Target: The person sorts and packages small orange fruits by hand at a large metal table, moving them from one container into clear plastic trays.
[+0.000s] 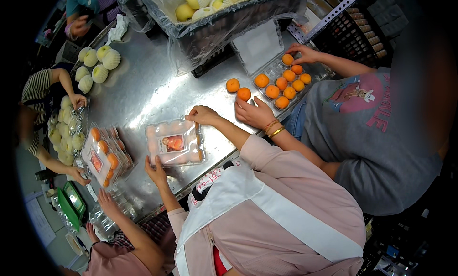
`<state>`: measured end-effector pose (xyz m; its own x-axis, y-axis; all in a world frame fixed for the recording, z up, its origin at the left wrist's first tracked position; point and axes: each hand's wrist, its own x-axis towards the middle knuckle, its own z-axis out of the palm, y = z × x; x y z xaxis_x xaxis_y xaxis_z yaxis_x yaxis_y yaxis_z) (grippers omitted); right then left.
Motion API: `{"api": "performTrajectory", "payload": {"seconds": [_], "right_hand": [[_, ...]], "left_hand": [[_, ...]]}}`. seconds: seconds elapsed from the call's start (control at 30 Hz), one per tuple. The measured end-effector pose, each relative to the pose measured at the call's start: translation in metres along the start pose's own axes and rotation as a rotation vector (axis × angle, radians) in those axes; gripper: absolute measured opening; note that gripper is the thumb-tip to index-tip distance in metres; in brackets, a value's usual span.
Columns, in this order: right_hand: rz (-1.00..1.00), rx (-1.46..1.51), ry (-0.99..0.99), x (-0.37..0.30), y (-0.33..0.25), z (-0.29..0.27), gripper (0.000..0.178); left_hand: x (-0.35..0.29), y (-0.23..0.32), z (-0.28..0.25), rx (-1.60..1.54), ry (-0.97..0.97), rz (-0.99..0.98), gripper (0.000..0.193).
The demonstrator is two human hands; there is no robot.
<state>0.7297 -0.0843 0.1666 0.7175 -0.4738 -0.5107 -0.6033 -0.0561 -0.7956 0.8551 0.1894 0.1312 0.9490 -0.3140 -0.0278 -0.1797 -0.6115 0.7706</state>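
In front of me on the metal table lies a closed clear plastic clamshell box [162, 130] of orange fruit, with a picture label on its lid. My right hand [202, 115] grips the far right corner, thumb and fingers bent over the rim. At the near left corner, my left hand [156, 173] holds the box's edge between thumb and fingers. The palm sides of both hands are hidden. Left of this box, a stack of similar filled boxes [106, 156] stands near the table's edge.
On the right, a co-worker's hands [255, 113] are at an open clamshell [260, 42] of oranges; two loose oranges [233, 85] lie beside it. A plastic-lined crate [229, 37] of netted pale fruit stands at the far side. Netted fruits [100, 73] sit far left, near other co-workers' hands [78, 102].
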Motion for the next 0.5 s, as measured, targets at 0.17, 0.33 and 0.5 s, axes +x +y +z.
{"api": "performTrajectory", "payload": {"seconds": [0.17,0.33,0.5], "right_hand": [[0.006,-0.009,0.011,-0.001,0.0,0.0,0.041],[0.006,-0.002,0.006,0.0,0.0,0.0,0.041],[0.005,0.004,0.006,0.0,0.001,-0.001,0.042]], "left_hand": [[0.003,-0.009,0.002,-0.006,-0.003,-0.026,0.055],[0.005,-0.016,0.003,-0.032,-0.002,-0.011,0.057],[0.004,-0.01,0.003,-0.032,-0.016,-0.027,0.057]]}}
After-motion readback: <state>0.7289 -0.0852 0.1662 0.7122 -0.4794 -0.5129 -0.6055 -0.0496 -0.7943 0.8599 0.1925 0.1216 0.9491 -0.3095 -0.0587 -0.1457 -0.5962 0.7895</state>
